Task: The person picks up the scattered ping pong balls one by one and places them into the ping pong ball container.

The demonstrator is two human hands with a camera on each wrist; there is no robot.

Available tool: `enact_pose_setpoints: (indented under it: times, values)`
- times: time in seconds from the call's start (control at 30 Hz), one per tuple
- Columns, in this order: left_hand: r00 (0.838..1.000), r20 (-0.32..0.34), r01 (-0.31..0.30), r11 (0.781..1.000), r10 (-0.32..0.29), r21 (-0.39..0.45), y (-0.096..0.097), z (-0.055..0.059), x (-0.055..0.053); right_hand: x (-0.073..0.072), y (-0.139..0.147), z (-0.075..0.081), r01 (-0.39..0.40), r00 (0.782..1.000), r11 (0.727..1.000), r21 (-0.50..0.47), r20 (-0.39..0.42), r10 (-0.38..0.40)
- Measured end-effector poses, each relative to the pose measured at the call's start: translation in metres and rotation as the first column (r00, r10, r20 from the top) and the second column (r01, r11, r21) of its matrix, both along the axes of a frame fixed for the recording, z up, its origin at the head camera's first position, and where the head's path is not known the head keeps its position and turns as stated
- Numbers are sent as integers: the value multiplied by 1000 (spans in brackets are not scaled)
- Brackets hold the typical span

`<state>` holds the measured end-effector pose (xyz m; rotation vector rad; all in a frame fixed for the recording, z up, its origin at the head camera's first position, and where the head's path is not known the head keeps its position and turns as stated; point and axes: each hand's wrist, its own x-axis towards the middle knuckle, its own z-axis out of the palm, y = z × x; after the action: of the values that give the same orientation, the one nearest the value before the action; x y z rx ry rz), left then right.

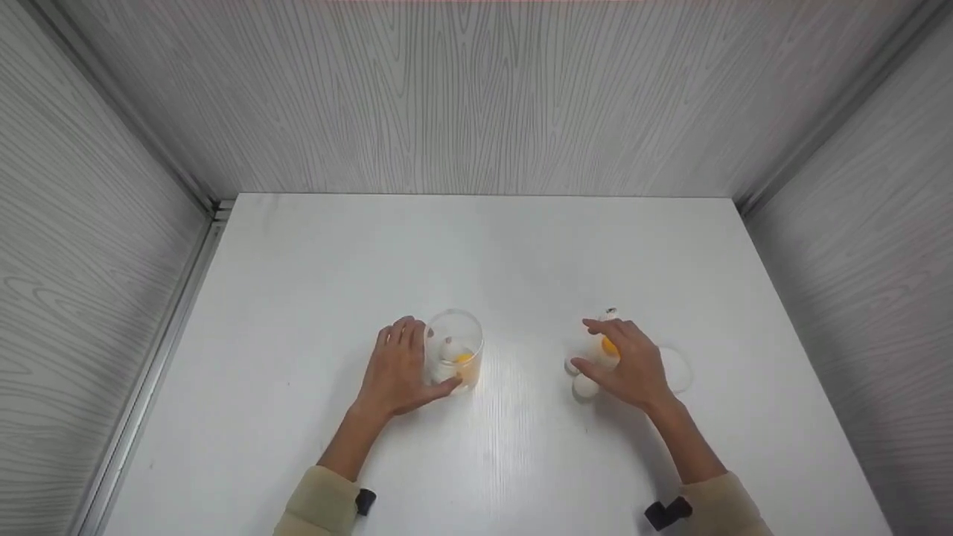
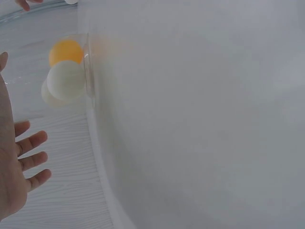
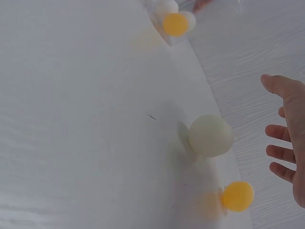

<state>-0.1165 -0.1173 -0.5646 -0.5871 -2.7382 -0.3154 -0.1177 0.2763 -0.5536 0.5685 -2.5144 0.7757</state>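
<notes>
A clear cup (image 1: 455, 320) stands near the middle of the white table, with an orange ball (image 2: 66, 51) and white balls (image 2: 66, 80) inside, like table tennis balls. Round its left side goes my left hand (image 1: 398, 372), thumb across the front and fingertips showing through the far wall. My right hand (image 1: 629, 368) hovers, fingers spread and loosely bent, over several loose balls. Among them are a white ball (image 1: 585, 385) and an orange ball (image 3: 238, 196); the hand partly covers the orange one. Nothing is between the right fingers.
A clear round lid or ring (image 1: 686, 372) lies just right of my right hand, partly hidden by it. Grey wood-grain panels (image 1: 461, 97) enclose the white table (image 1: 476, 246) at the back and both sides.
</notes>
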Motion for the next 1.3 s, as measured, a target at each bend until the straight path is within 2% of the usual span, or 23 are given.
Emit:
enact_pose_setpoints:
  times: [0.13, 0.37, 0.57, 0.87, 1.07, 1.3]
  values:
    - [1000, -6, 2, 1000, -2, -9, 0, -1, 0, 1, 2, -6, 19, 1000, 1000, -4, 22, -19]
    - [1000, 11, 1, 999, -1, -40, 0, 3, 0, 1, 8, -20, -6, 999, 1000, 11, -31, 6]
    - [1000, 16, -2, 999, 2, -34, 0, 3, 1, 7, 8, -27, 52, 998, 998, 17, 34, -53]
    - [1000, 17, -3, 999, 4, -38, 0, 2, 1, 11, 4, -32, 76, 996, 994, 76, 45, -80]
    - [1000, 3, 2, 1000, -2, -31, -1, 1, 0, 13, 0, -32, 100, 986, 987, 126, 123, -116]
    - [1000, 0, 6, 1000, -6, -14, -1, 2, 0, 14, -3, -32, 126, 963, 977, 171, 215, -162]
